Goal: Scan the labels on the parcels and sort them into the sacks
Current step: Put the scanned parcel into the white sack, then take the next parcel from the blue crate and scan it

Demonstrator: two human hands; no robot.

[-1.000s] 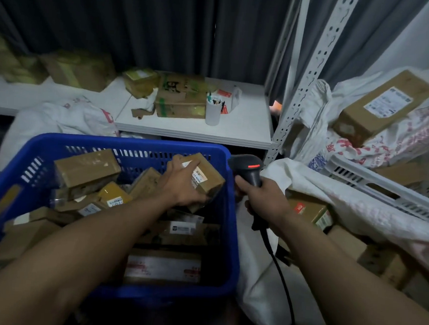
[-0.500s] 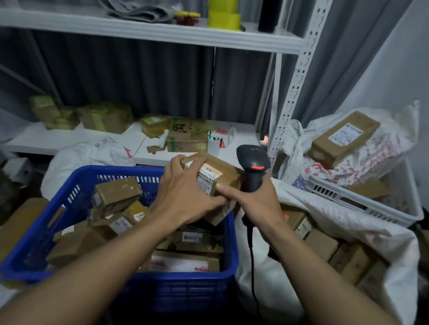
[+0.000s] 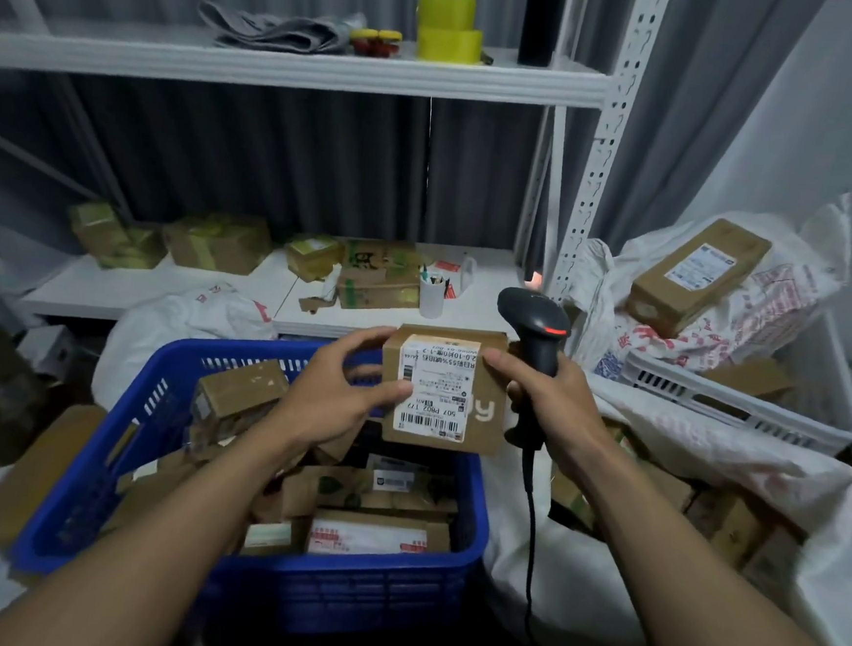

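Above the crate (image 3: 342, 586), in the head view, a box (image 3: 482, 419) is held by the left hand (image 3: 329, 396). Its fingers (image 3: 366, 338) are curled over the top edge and the thumb is pressed on the label (image 3: 435, 374). The scanner (image 3: 533, 321) is gripped by the right hand (image 3: 555, 399), with one finger laid against the box's right edge. For a clean read, the thumb should be slid off the barcodes, the label faced squarely to the scanner's head, and the box kept steady. A sack (image 3: 710, 447) lies open just to the right.
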